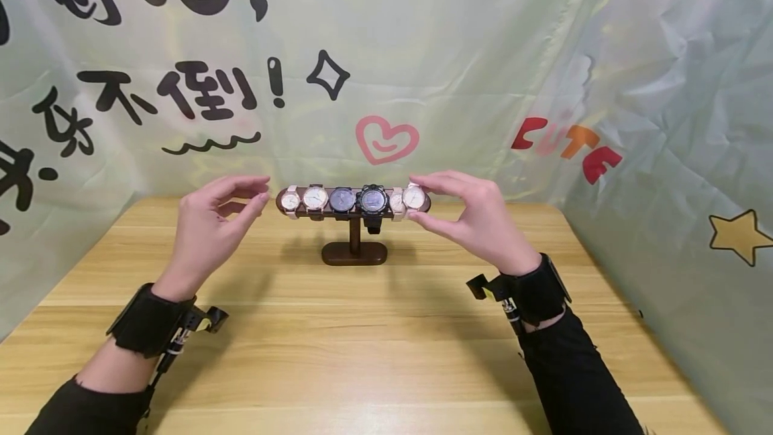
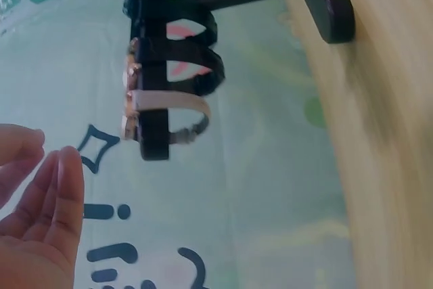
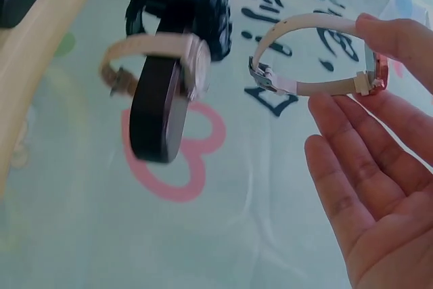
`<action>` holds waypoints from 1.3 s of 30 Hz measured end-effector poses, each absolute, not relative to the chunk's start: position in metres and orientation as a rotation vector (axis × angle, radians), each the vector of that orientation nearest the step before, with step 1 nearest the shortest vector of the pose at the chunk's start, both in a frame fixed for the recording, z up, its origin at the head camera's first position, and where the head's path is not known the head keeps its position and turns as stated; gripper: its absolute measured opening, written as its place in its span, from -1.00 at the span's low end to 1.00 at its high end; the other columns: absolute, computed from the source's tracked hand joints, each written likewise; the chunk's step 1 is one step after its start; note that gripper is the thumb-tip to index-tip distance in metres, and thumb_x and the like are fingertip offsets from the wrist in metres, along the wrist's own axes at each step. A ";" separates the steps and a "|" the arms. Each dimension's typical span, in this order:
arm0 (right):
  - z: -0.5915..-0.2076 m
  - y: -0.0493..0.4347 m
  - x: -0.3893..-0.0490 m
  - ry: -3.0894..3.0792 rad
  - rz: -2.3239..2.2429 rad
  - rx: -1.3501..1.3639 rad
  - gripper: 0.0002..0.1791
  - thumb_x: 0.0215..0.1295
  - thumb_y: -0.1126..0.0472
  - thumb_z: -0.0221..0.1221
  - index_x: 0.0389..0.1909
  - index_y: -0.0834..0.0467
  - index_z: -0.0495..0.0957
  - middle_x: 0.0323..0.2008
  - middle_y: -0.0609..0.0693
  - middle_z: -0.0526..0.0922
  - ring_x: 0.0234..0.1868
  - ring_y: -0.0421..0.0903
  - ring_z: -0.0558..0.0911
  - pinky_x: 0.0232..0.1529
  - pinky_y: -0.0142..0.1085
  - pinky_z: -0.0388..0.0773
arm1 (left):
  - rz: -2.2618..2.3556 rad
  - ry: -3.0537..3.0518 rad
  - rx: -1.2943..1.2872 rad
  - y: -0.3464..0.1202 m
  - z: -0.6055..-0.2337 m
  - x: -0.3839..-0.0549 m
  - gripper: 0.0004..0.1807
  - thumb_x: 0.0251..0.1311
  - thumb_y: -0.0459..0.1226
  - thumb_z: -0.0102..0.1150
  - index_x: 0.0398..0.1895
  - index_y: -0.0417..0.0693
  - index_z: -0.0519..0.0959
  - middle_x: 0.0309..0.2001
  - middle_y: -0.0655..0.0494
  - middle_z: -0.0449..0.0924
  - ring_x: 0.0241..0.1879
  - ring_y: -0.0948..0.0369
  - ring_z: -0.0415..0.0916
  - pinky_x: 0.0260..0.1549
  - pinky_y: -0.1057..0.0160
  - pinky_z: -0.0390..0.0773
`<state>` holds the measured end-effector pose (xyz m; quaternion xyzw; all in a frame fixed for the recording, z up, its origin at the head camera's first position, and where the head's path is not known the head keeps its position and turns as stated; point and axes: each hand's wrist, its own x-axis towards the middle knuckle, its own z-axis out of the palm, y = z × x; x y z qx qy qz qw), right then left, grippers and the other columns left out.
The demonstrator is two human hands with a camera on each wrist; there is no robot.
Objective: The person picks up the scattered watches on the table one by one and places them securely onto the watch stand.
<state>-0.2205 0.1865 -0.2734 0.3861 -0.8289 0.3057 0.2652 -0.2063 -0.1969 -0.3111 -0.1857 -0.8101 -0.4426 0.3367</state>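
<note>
My right hand (image 1: 477, 217) pinches a wristwatch with a pale strap (image 3: 318, 21) by its case, thumb on one side and fingers on the other. Its buckled strap forms a loop, which hangs apart from the bar in the right wrist view. In the head view this watch overlaps the right end of the dark wooden watch stand (image 1: 354, 255). Another pale-strapped watch (image 3: 149, 45) sits near that end of the bar. My left hand (image 1: 208, 230) hovers just off the bar's left end, holding nothing, fingers slightly bent and thumb near the fingertips.
Along the bar are also a small pale-strapped watch (image 1: 290, 201), a white-faced watch (image 1: 315, 198), a dark-faced watch (image 1: 342, 199) and a chunky black watch (image 1: 372, 200). The stand is on a wooden table (image 1: 350, 341). A printed cloth (image 1: 471, 52) hangs behind.
</note>
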 end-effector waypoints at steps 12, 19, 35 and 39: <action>-0.276 0.211 -0.239 -2.420 0.879 0.887 -0.42 0.22 0.19 0.57 0.28 0.09 0.72 0.15 0.02 0.80 0.15 0.02 0.79 0.21 -0.02 0.74 | -1.170 -2.286 -0.355 -0.207 -0.324 -0.220 -0.75 0.45 -0.29 0.37 0.12 -0.12 0.77 0.08 -0.11 0.81 -0.10 0.72 0.59 -0.13 0.72 0.58; -0.281 0.221 -0.248 -2.481 0.947 0.828 -0.43 0.26 0.18 0.55 0.30 0.09 0.70 0.16 0.02 0.78 0.22 0.03 0.77 0.30 0.03 0.69 | -1.186 -2.326 -0.360 -0.205 -0.332 -0.224 -0.74 0.44 -0.33 0.36 0.13 -0.16 0.76 0.13 -0.10 0.78 -0.07 0.73 0.56 -0.07 0.71 0.58; -0.286 0.233 -0.256 -2.589 0.978 0.753 -0.45 0.35 0.11 0.50 0.35 0.02 0.67 0.23 0.03 0.75 0.30 0.06 0.72 0.38 0.08 0.63 | -1.197 -2.343 -0.362 -0.203 -0.339 -0.230 -0.74 0.45 -0.33 0.36 0.13 -0.17 0.76 0.09 -0.12 0.78 -0.08 0.73 0.57 -0.04 0.68 0.59; -0.293 0.232 -0.262 -2.643 0.958 0.772 -0.42 0.38 0.04 0.47 0.39 0.03 0.64 0.28 0.06 0.73 0.35 0.09 0.68 0.41 0.13 0.60 | -1.194 -2.340 -0.365 -0.204 -0.340 -0.230 -0.75 0.44 -0.33 0.36 0.12 -0.17 0.77 0.09 -0.13 0.79 -0.09 0.73 0.57 -0.05 0.69 0.58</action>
